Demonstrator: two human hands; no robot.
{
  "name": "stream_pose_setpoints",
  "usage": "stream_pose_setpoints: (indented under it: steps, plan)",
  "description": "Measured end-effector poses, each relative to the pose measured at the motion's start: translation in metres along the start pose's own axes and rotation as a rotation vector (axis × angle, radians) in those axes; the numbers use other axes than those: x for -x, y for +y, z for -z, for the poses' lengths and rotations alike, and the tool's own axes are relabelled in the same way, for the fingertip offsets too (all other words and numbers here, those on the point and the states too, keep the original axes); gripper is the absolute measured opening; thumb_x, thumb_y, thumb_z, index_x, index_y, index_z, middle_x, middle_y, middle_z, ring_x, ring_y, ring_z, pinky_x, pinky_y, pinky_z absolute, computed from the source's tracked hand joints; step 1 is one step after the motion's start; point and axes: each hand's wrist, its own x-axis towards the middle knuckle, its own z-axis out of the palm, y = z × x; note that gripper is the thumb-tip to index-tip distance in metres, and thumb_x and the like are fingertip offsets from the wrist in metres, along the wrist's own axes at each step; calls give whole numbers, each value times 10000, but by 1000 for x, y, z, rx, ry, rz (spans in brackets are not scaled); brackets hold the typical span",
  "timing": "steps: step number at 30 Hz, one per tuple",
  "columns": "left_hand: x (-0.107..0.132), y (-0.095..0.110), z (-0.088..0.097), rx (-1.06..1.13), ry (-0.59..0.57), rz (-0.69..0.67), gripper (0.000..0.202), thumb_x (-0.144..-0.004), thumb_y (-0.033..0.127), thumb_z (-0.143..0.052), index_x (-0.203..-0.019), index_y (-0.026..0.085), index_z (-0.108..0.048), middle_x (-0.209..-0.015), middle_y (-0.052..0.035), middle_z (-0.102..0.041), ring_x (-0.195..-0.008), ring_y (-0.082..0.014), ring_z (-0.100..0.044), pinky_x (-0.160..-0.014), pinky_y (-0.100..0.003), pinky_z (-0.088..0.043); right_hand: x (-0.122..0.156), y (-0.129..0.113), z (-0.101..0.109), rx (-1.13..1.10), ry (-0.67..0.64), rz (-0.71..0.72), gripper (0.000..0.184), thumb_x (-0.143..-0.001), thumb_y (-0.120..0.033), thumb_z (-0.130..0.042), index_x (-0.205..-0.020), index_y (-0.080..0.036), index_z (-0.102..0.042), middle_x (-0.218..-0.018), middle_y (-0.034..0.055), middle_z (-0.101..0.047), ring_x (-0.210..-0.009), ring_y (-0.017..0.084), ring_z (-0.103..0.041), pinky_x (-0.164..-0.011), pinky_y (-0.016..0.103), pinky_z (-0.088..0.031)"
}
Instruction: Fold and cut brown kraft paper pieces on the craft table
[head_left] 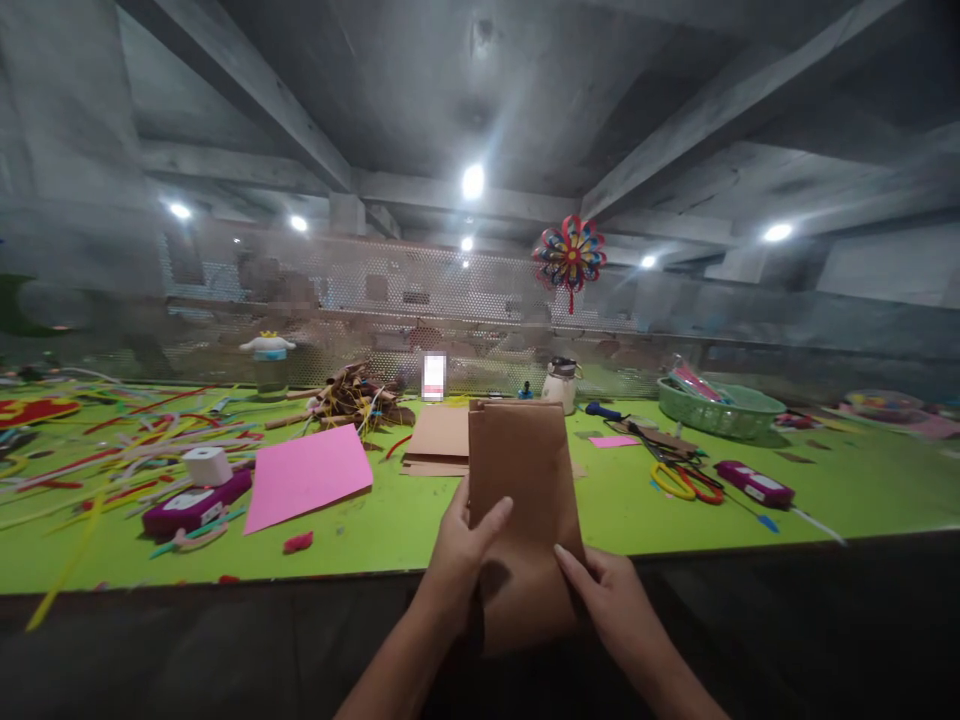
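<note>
A stack of brown kraft paper (pixel 521 465), perhaps folded, is held up between my two hands at the front edge of the green table. My left hand (pixel 461 545) grips its left side, thumb lying across the front face. On the lower right edge, my right hand (pixel 607 590) closes with its thumb on the front. The fingers behind the paper are hidden. More brown sheets (pixel 439 435) lie on the table just behind it. A pink sheet (pixel 311 475) rests further left.
Colourful strips (pixel 142 450) and purple power strip (pixel 199 502) spread over the left. A bundle of brown twists (pixel 352 395) sits behind. To the right are scissors (pixel 682 482), another purple power strip (pixel 754 484) and a green basket (pixel 720 410). A bottle (pixel 559 388) stands at the back.
</note>
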Motion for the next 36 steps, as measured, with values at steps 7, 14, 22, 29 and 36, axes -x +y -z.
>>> stream_pose_setpoints:
  steps: [7, 14, 22, 29, 36]
  plan:
    - [3, 0, 2, -129, 30, 5, 585, -730, 223, -721, -1270, 166, -503, -1176, -111, -652, -1061, -268, -613, -940, -360, -463, 3, -10, 16, 126, -59, 38, 470, -825, -547, -512, -732, -122, -691, -734, 71, -670, -743, 237, -597, -675, 308, -452]
    - [22, 14, 9, -115, -128, 123, 660, -767, 235, -696, -1368, 208, -423, -1215, -115, -630, -999, -290, -640, -812, -356, -522, -11, -45, 51, -138, -242, 24, 415, -789, -473, -616, -1043, -146, -640, -769, 18, -600, -624, 126, -516, -588, 253, -419]
    - [39, 17, 9, -81, -137, 258, 625, -774, 237, -686, -1347, 211, -438, -1205, -105, -635, -992, -252, -640, -853, -341, -494, -5, -38, 38, -367, -308, -78, 281, -705, -376, -739, -863, -147, -699, -686, 2, -588, -562, 98, -434, -510, 237, -330]
    - [34, 22, 20, -190, -186, 355, 488, -749, 232, -685, -1215, 177, -550, -1085, -86, -689, -900, -225, -663, -797, -308, -494, -1, -25, 33, -330, -207, -14, 187, -672, -321, -767, -791, -180, -732, -543, -41, -514, -451, 63, -335, -417, 216, -263]
    - [22, 23, 17, -481, -214, 93, 482, -779, 315, -662, -1216, 149, -542, -1220, -110, -620, -1106, -269, -574, -892, -338, -474, 7, -29, 25, -320, -218, -16, 217, -736, -338, -718, -874, -171, -702, -597, -28, -586, -482, 81, -452, -445, 206, -373]
